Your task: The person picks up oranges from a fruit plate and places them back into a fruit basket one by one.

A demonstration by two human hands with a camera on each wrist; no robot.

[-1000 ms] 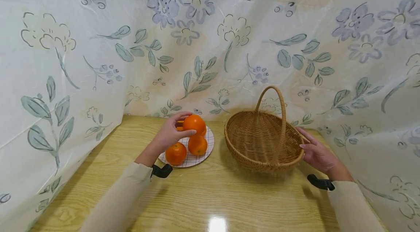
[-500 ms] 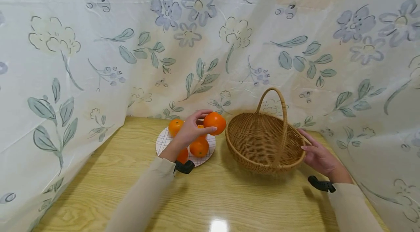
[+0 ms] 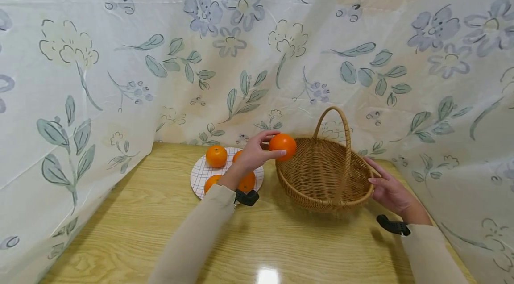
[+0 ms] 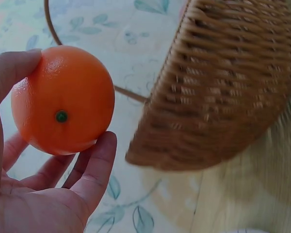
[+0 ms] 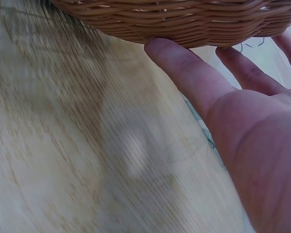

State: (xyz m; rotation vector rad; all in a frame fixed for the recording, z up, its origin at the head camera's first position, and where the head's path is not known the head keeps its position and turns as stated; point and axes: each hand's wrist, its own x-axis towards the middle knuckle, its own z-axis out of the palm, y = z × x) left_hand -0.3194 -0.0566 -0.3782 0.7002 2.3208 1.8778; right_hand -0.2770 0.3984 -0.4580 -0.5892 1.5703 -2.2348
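Note:
My left hand [image 3: 255, 153] holds an orange [image 3: 283, 146] between thumb and fingers, at the left rim of a wicker basket [image 3: 317, 201]. In the left wrist view, the orange [image 4: 63, 99] shows its green stem end, apart from the basket [image 4: 223, 87]. The head view shows no fruit in the visible part of the basket, which has a tall arched handle [image 3: 347, 150]. My right hand [image 3: 395, 192] rests against the basket's right side; in the right wrist view its thumb [image 5: 184, 68] touches the wicker, with the fingers extended.
A white checked plate [image 3: 196, 176] with several oranges [image 3: 216, 156] lies left of the basket, partly hidden by my left forearm. Both stand on a wooden table [image 3: 257, 239]. Floral cloth [image 3: 241, 74] hangs behind and along both sides.
My left hand has carried the orange rightward from above the plate to the basket's left rim. The right hand and the basket have stayed nearly still.

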